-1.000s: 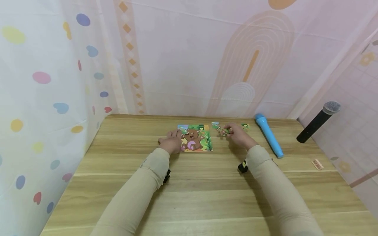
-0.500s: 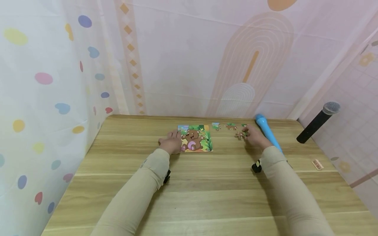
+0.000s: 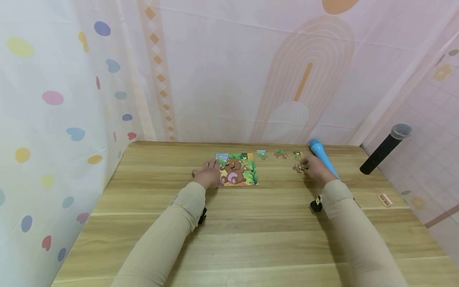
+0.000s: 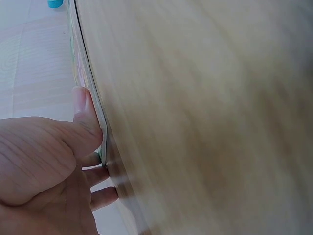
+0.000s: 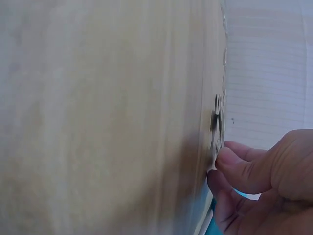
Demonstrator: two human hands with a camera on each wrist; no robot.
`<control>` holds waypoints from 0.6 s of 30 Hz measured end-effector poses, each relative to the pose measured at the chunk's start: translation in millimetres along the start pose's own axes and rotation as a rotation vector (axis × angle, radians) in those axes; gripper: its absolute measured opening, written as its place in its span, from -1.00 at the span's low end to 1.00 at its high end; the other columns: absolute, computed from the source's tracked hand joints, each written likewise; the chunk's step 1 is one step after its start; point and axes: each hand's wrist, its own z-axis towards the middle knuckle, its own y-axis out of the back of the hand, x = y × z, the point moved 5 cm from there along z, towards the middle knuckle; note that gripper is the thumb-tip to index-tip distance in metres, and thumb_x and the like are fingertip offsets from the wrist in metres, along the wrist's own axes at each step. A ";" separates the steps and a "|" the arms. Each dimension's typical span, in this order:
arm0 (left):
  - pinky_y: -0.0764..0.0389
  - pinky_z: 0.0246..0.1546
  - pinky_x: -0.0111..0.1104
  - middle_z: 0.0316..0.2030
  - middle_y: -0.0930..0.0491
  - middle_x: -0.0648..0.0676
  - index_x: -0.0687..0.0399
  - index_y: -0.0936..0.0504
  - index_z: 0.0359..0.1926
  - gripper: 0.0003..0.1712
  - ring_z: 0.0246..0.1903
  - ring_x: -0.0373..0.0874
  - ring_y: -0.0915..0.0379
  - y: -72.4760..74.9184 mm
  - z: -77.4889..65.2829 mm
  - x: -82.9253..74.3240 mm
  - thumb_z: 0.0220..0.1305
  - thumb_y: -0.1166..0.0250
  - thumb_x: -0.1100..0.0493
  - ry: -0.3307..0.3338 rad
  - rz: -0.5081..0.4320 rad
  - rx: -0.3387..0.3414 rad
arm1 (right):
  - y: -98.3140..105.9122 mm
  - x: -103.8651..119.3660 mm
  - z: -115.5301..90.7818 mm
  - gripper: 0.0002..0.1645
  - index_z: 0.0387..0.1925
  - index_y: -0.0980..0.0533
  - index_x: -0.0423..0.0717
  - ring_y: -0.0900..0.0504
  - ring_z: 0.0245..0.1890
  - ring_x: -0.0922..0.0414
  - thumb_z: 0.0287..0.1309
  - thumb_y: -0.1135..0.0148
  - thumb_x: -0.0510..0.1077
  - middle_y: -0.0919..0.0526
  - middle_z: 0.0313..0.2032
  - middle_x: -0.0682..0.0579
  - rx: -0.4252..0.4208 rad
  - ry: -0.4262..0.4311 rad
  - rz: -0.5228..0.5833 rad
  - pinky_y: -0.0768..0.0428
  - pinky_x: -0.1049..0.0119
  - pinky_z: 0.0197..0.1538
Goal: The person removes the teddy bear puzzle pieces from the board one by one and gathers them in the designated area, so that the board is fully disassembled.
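Observation:
A square jigsaw puzzle (image 3: 241, 172) with a brown bear picture lies flat toward the back of the table. My left hand (image 3: 208, 174) rests at its left edge, fingers extended; in the left wrist view the thumb (image 4: 86, 117) lies along the puzzle's edge (image 4: 100, 115). To the right, my right hand (image 3: 316, 168) pinches a brown puzzle piece (image 3: 298, 168) between thumb and fingers. The right wrist view shows this piece (image 5: 219, 120) edge-on, just over the table. Behind it lie a blue-green piece (image 3: 262, 154), a brown piece (image 3: 280, 154) and a green piece (image 3: 297, 154).
A blue toy microphone (image 3: 324, 157) lies right of the right hand, partly hidden by it. Farther right is a black microphone (image 3: 381, 152) with a silver head. A small pinkish tag (image 3: 385, 200) lies near the table's right side. Patterned curtains (image 3: 229, 71) hang behind.
My right hand has moved right with the puzzle piece, from among the loose pieces to beside the blue toy microphone, uncovering the brown piece behind. The left hand has stayed at the puzzle.

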 end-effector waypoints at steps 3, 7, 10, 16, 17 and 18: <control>0.02 0.32 0.41 0.62 0.36 0.21 0.20 0.25 0.62 -0.08 0.58 0.14 0.42 -1.1 1.5 1.2 0.56 -0.09 0.01 0.001 -0.004 0.000 | 0.5 1.2 -1.6 -0.57 0.13 -0.42 -0.58 -0.39 0.25 -0.41 0.21 -0.17 -0.56 -0.44 0.16 -0.53 -0.010 0.008 -0.043 -0.42 -0.19 0.28; 0.00 0.32 0.41 0.62 0.34 0.21 0.18 0.25 0.63 -0.07 0.58 0.14 0.41 -1.6 3.6 2.9 0.55 -0.11 -0.01 0.004 0.004 -0.006 | 0.7 2.9 -2.9 -0.58 0.11 -0.43 -0.60 -0.39 0.24 -0.42 0.20 -0.17 -0.56 -0.45 0.15 -0.53 -0.012 0.028 -0.052 -0.42 -0.19 0.28; -0.01 0.31 0.42 0.61 0.33 0.22 0.19 0.23 0.62 -0.03 0.58 0.16 0.39 -1.5 3.4 3.0 0.52 -0.15 -0.04 0.005 0.004 -0.011 | 0.3 3.9 -3.0 -0.59 0.09 -0.44 -0.61 -0.41 0.22 -0.41 0.19 -0.20 -0.56 -0.47 0.13 -0.53 -0.014 0.056 -0.081 -0.44 -0.19 0.26; -0.06 0.29 0.41 0.61 0.31 0.22 0.20 0.21 0.62 0.00 0.58 0.16 0.36 -1.0 1.9 1.4 0.49 -0.17 -0.07 0.002 0.003 -0.022 | -0.1 3.2 -2.2 -0.65 0.02 -0.49 -0.63 -0.47 0.13 -0.38 0.18 -0.21 -0.53 -0.52 0.03 -0.50 -0.033 0.081 -0.150 -0.49 -0.16 0.19; -0.05 0.29 0.41 0.61 0.30 0.21 0.20 0.20 0.62 -0.01 0.58 0.16 0.36 -0.7 1.3 1.1 0.49 -0.17 -0.07 0.001 0.003 -0.023 | 0.0 2.9 -2.3 -0.66 0.01 -0.49 -0.63 -0.47 0.12 -0.38 0.19 -0.20 -0.53 -0.52 0.02 -0.49 -0.034 0.080 -0.150 -0.50 -0.15 0.18; -0.05 0.29 0.41 0.61 0.30 0.22 0.20 0.20 0.62 -0.01 0.58 0.16 0.35 -0.3 0.4 0.5 0.49 -0.17 -0.07 -0.001 0.002 -0.026 | -0.1 2.4 -2.3 -0.67 0.01 -0.49 -0.63 -0.47 0.11 -0.37 0.19 -0.20 -0.53 -0.52 0.01 -0.49 -0.033 0.077 -0.152 -0.50 -0.15 0.18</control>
